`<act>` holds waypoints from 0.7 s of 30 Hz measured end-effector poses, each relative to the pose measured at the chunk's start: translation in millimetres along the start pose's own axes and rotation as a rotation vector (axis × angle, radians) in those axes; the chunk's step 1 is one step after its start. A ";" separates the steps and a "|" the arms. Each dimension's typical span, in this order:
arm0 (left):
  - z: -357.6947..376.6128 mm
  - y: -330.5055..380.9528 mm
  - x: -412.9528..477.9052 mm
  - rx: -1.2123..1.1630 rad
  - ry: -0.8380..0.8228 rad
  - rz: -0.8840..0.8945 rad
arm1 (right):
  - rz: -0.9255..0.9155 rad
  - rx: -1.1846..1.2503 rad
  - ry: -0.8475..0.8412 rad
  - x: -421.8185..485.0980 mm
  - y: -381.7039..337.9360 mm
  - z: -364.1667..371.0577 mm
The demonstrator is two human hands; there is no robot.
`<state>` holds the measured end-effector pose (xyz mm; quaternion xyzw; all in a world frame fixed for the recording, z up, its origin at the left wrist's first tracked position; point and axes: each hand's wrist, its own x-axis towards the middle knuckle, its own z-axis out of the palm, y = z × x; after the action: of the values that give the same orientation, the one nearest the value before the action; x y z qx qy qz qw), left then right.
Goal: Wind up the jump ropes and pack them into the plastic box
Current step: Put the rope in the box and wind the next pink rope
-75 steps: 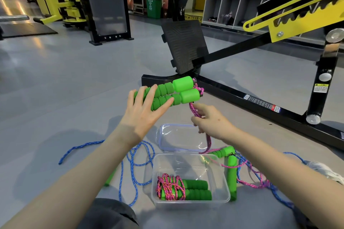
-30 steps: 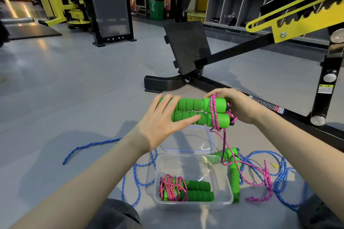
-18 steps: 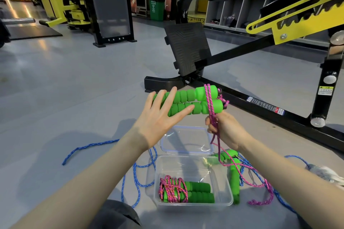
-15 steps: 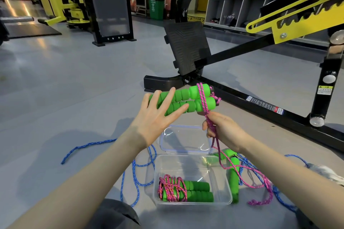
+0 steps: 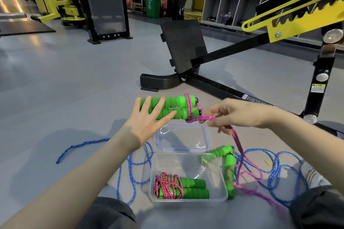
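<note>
Left hand [image 5: 147, 122]: fingers straight and spread, holding up the two green handles [image 5: 175, 107].
Right hand [image 5: 234, 113]: pinches the pink rope [image 5: 201, 118], just past the handles' right end.
Handles: lie sideways, long way running from hand to hand.
Plastic box [image 5: 186, 161]: down below both hands.
Next loop: probably the right hand's job, since it is nearer the rope.
</note>
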<state>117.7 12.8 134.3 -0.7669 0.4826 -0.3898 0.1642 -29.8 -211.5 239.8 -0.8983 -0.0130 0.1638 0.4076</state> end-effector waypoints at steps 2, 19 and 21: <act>-1.1 -0.4 0.8 -0.013 0.044 0.023 | -0.022 -0.138 0.061 -1.4 -11.2 -13.4; -19.7 4.6 23.0 -0.225 0.570 0.111 | -0.271 0.575 0.107 14.9 12.5 -59.3; -22.5 4.6 24.6 -0.225 0.574 0.124 | -0.284 0.715 0.123 21.6 25.2 -50.4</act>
<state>103.5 -7.9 156.6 -0.6082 0.5952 -0.5236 -0.0411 3.2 -261.6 246.1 -0.6970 -0.0547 0.0460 0.7135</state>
